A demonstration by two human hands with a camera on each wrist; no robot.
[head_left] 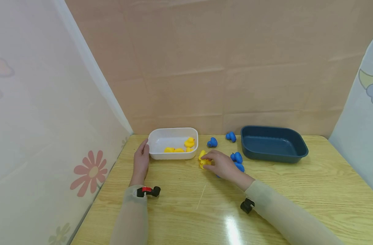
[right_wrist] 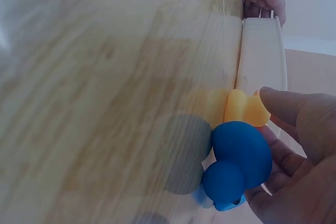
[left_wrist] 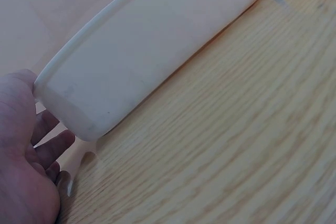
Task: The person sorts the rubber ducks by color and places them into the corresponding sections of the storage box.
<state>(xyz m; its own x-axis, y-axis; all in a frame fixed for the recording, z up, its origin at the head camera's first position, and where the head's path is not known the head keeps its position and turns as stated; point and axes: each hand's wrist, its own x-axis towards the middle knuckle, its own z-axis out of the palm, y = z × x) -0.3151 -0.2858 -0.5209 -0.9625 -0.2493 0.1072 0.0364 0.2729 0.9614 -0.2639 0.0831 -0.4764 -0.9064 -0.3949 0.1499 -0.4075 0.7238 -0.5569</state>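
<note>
Left of centre in the head view, our left hand point(head_left: 141, 158) grips the end of the white tub point(head_left: 171, 156), seemingly to steady it; yellow ducks point(head_left: 189, 142) lie inside. Near the middle, our right hand point(head_left: 222, 165) curls thumb and fingers round a yellow duck point(right_wrist: 240, 109) just beside that tub. Blue ducks point(head_left: 212, 142) sit between it and the dark tub point(head_left: 274, 157), right of centre.

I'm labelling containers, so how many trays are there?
2: a white tray, touched by the left hand, and a dark blue tray farther right, standing apart. Neither is hidden.
</note>
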